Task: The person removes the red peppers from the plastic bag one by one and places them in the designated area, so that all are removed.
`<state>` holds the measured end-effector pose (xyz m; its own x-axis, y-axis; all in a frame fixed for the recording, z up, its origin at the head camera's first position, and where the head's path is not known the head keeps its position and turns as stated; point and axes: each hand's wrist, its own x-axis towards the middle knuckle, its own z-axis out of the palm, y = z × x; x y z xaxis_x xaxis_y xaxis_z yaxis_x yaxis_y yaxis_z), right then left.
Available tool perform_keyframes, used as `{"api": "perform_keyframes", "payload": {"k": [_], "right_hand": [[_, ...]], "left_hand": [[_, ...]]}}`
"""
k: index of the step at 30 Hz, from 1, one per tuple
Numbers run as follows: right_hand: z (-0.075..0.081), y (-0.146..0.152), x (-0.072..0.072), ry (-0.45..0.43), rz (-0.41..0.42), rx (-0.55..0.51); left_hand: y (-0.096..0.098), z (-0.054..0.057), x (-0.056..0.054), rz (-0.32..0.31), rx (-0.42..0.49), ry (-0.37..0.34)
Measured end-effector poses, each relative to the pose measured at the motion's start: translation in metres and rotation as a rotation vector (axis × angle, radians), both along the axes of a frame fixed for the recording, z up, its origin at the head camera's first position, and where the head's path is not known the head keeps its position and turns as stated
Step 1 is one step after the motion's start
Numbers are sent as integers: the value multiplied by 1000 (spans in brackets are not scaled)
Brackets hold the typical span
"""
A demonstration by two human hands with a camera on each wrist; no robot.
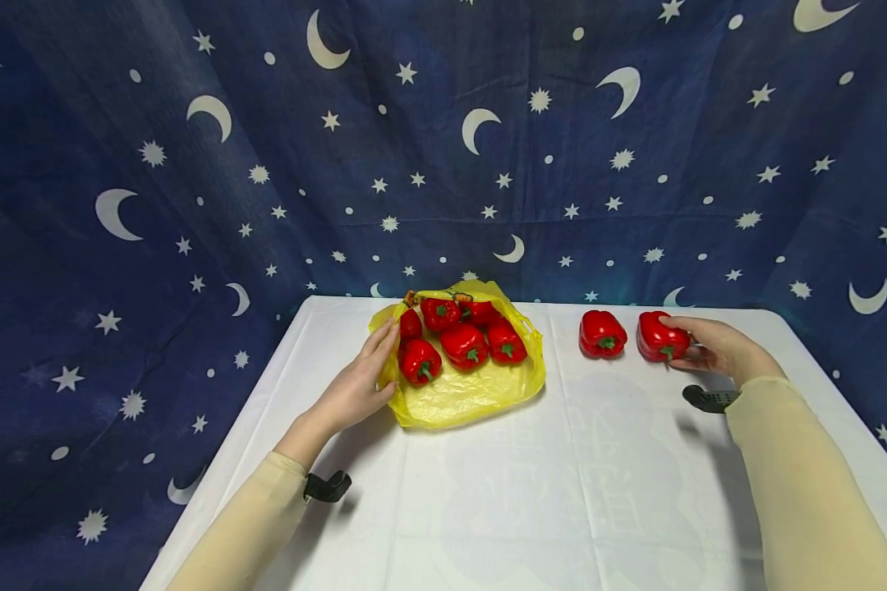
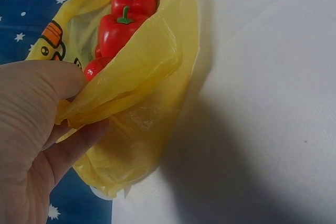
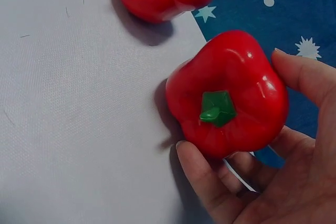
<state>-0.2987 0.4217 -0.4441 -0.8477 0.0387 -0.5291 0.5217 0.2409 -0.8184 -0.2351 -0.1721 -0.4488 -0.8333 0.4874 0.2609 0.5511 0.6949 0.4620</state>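
My left hand [image 1: 351, 390] pinches the left edge of a yellow plastic bag [image 1: 466, 400] between thumb and fingers. Its mouth gapes toward me, and several red bell peppers [image 1: 463, 345] with green stems lie inside. In the left wrist view a fold of the bag [image 2: 142, 59] partly covers the peppers. Far to the right, my right hand [image 1: 724, 351] grips another red bell pepper [image 1: 656, 335], thumb on one side and fingers on the other. Its green stem [image 3: 216, 109] faces the right wrist camera. Just left of it stands a further bell pepper [image 1: 602, 334].
Everything stands on a table with a white cloth [image 1: 503, 492]. Right behind its back edge hangs a dark blue curtain [image 1: 443, 189] with moons and stars, which also runs along the left side. A black wrist mount [image 1: 328, 487] juts from the left sleeve.
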Motion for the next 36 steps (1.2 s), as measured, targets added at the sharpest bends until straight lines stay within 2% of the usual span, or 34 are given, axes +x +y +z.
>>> {"api": "perform_keyframes", "payload": {"k": [9,18,22,27,32,36], "right_hand": [[1,1,1,34,-6,69],[15,14,6,73,-6,137],[20,19,10,108,-80,193],[29,14,17,214,-204,242],[41,-1,21,332,-256,258],[52,-17,24,398,-268,257]], "left_hand": [[-1,2,1,15,-9,-17],[0,4,2,21,-6,-20],[1,4,3,20,-2,-12],[2,3,4,27,3,0],[2,3,3,27,0,17],[2,3,2,24,-3,15]]}}
